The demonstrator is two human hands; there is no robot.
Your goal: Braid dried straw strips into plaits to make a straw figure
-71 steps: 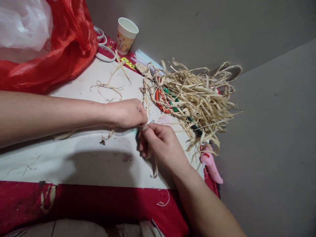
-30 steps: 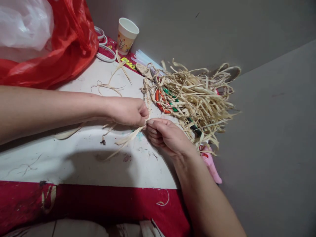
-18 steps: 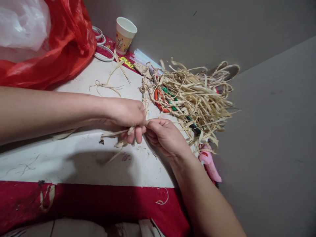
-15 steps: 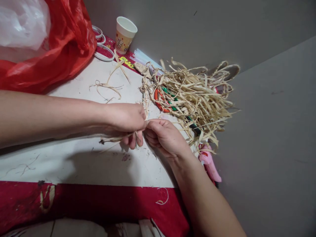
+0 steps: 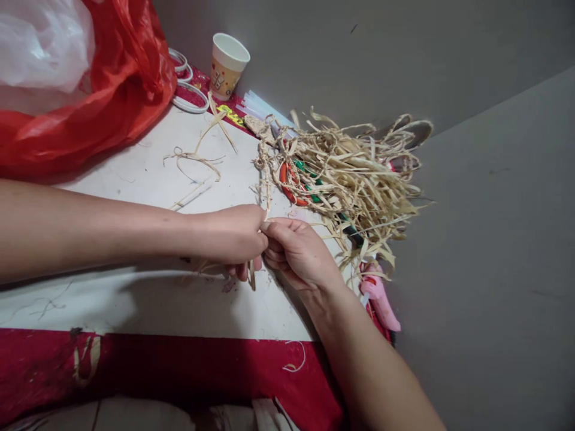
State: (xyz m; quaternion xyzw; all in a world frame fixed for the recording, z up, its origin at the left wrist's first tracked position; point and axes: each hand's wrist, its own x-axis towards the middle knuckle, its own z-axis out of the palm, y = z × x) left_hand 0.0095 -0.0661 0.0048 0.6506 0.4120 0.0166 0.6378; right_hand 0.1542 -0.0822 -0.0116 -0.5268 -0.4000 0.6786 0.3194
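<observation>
My left hand (image 5: 240, 236) is closed over the white board, with strips of dried straw (image 5: 251, 276) sticking out below its fingers. Against it, my right hand (image 5: 299, 251) pinches at the same spot, thumb and forefinger pressed together. A twisted straw cord (image 5: 268, 194) runs from between the hands up toward the pile. What lies right at the fingertips is mostly hidden by the hands. Just beyond them spreads a heap of dried straw strips (image 5: 359, 173) with braided lengths. Orange scissor handles (image 5: 290, 184) and a green handle (image 5: 314, 185) show under it.
A red plastic bag (image 5: 130, 78) fills the upper left. Behind the board stand white rings (image 5: 191, 99), a paper cup (image 5: 228, 66) and translucent glue sticks (image 5: 265, 108). A pink glue gun (image 5: 381, 299) lies at right beside the grey wall (image 5: 471, 197). Loose fibres lie on the white board (image 5: 188, 317).
My left hand and forearm have turned and shifted slightly lower. The straw ends that pointed left from it now hang down below the fingers. My right hand stays nearly in place.
</observation>
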